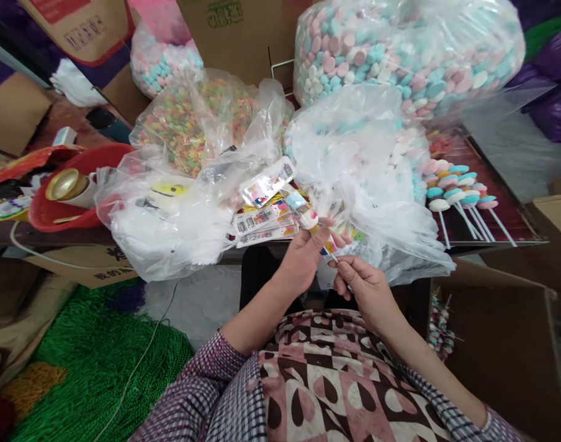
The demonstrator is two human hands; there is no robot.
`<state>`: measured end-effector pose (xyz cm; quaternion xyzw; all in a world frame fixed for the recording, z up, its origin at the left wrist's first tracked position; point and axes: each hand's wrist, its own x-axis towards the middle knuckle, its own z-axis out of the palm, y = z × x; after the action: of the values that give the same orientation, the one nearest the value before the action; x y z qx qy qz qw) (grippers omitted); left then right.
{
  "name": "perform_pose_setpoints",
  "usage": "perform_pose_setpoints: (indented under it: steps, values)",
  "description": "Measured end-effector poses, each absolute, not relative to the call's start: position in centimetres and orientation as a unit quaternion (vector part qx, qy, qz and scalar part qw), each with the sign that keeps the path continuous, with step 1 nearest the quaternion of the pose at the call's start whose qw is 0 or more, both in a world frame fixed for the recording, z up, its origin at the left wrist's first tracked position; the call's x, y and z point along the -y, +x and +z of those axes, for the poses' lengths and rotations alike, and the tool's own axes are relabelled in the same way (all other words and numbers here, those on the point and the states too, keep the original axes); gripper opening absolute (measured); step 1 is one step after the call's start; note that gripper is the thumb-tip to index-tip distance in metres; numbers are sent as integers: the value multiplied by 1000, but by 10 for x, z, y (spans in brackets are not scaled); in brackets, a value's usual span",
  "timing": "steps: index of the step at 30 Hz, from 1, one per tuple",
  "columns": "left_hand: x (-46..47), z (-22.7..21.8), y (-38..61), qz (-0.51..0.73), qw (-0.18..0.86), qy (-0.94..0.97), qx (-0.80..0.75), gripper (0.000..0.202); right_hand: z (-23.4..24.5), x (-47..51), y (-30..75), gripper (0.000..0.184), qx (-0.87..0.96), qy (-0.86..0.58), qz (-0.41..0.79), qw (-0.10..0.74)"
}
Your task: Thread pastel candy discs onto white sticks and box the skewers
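At the table's front edge, a marshmallow lollipop (309, 218) in a clear printed wrapper slants between my hands. My left hand (303, 255) is closed around its lower part. With thumb and fingertips, my right hand (361, 279) pinches the white stick (332, 254) at the bottom end. Flat printed wrappers (264, 224) lie in a small pile just left of my hands. Behind and to the right is an open plastic bag of pastel marshmallows (354, 144). Finished-looking marshmallow sticks (462, 187) rest in a group at the table's right.
A large bag of marshmallows (409, 55) and a bag of small orange and green candies (193, 123) stand at the back. On the left are a white-filled plastic bag (170, 227) and a red basin (54, 209). A cardboard box (501, 331) stands low at right, green strands (110, 356) at left.
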<state>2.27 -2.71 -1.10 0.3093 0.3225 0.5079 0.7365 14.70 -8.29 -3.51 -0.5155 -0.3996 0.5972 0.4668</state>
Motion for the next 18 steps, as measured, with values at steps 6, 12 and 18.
perform_pose_setpoints:
  steps: [6, 12, 18]
  values:
    - [39, -22, 23, 436, 756, 347, -343, 46, -38, 83, 143, 32, 357, -506, 600, 506]
    - [35, -7, 10, 449, 681, 447, -367, 36, -39, 82, 145, 31, 350, -495, 595, 528]
    - [33, -10, 11, 427, 509, 581, -470, 27, -37, 84, 153, 30, 395, -511, 570, 508]
